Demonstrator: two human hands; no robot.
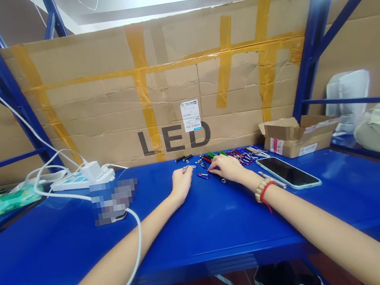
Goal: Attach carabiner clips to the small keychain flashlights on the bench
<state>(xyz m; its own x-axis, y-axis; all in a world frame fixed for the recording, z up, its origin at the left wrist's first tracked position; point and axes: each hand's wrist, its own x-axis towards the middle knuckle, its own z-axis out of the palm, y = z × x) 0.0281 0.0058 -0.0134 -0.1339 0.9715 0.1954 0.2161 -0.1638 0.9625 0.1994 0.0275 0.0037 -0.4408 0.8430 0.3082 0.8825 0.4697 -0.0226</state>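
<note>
Both my arms reach across a blue metal shelf [202,218]. My left hand [181,182] lies with its fingers curled, pinching a small silver key ring [190,167] at its fingertips. My right hand [226,167] rests palm down with fingers bent over a small dark piece that I cannot make out. Between the hands lies a small purple carabiner [203,175]. A pile of several coloured carabiners and small pens [239,154] lies just behind the right hand. A bead bracelet and red string [264,189] sit on my right wrist.
A smartphone [288,172] lies face up right of my right wrist. An open cardboard box [296,137] stands behind it. A white power strip with charger [84,177] and white cables sits at the left. A taped cardboard sheet marked LED [166,88] forms the back wall.
</note>
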